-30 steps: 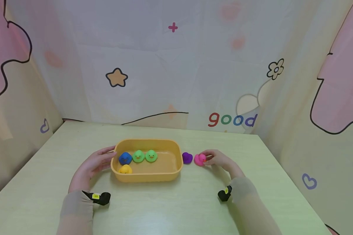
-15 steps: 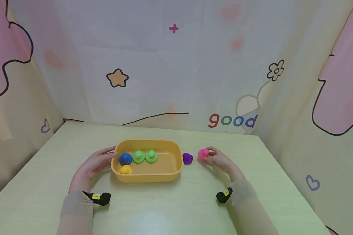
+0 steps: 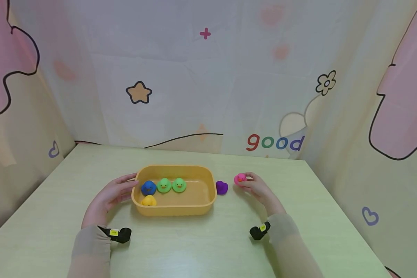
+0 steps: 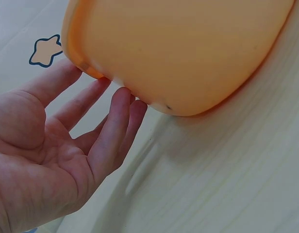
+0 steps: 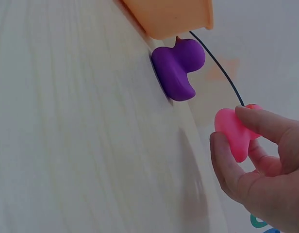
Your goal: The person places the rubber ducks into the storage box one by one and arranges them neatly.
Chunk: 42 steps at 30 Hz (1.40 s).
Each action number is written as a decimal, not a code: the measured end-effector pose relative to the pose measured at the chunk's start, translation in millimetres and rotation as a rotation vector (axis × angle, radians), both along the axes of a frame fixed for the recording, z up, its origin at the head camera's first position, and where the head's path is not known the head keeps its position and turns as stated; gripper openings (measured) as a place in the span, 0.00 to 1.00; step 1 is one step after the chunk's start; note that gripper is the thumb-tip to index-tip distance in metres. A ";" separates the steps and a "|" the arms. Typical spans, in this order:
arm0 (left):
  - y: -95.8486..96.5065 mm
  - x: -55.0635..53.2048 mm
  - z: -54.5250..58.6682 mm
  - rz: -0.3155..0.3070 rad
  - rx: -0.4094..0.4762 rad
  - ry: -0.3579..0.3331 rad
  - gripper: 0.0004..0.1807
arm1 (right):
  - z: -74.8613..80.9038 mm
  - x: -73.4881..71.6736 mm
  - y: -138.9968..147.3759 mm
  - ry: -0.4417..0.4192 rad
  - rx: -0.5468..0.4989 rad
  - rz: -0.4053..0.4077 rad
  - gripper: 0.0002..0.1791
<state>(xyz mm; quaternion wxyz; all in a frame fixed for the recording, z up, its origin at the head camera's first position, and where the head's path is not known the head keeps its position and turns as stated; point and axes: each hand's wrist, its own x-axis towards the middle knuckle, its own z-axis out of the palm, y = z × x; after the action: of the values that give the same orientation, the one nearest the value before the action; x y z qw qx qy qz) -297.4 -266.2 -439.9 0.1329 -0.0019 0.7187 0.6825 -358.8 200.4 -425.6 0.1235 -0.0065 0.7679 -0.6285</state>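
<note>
My right hand [image 3: 260,189] pinches a pink rubber duck [image 3: 240,178] between thumb and fingers; in the right wrist view the pink duck [image 5: 232,130] is held off the table. Beside it, a purple rubber duck [image 3: 222,187] sits on the table close to the right end of a yellow-orange tray [image 3: 175,211]. My left hand [image 3: 112,194] touches the tray's left end with its fingertips, as the left wrist view shows against the tray wall [image 4: 178,53]. Inside the tray are a blue duck [image 3: 148,188], two green ducks [image 3: 164,185] in a row, and a yellow duck [image 3: 148,200] partly hidden by the front wall.
The pale wooden table [image 3: 180,247] stretches around the tray. A printed curtain [image 3: 180,77] stands behind its back edge and along both sides. Each wrist carries a small black camera [image 3: 120,234].
My right hand has picked the pink duck up from the table and turned it, shifting slightly backward. The left hand, tray and other ducks stay where they were.
</note>
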 end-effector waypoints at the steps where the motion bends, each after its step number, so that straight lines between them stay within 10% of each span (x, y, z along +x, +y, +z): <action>1: -0.3 0.0 -0.3 0.000 0.000 0.000 0.41 | 0.0 -0.3 -2.0 0.003 -0.003 0.004 0.27; 22: -5.8 2.1 -2.5 0.005 0.023 0.010 0.40 | 47.4 1.8 -76.7 0.058 -0.044 0.065 0.24; 42: 0.0 1.7 0.1 0.008 -0.008 0.008 0.39 | 50.7 21.7 -157.6 0.051 -0.033 0.305 0.21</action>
<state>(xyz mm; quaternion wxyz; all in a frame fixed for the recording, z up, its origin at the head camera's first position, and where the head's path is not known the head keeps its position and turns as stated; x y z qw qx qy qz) -295.7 -266.2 -439.8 0.1274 -0.0025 0.7221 0.6800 -337.1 42.8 -374.9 0.1979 -0.1412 0.7504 -0.6147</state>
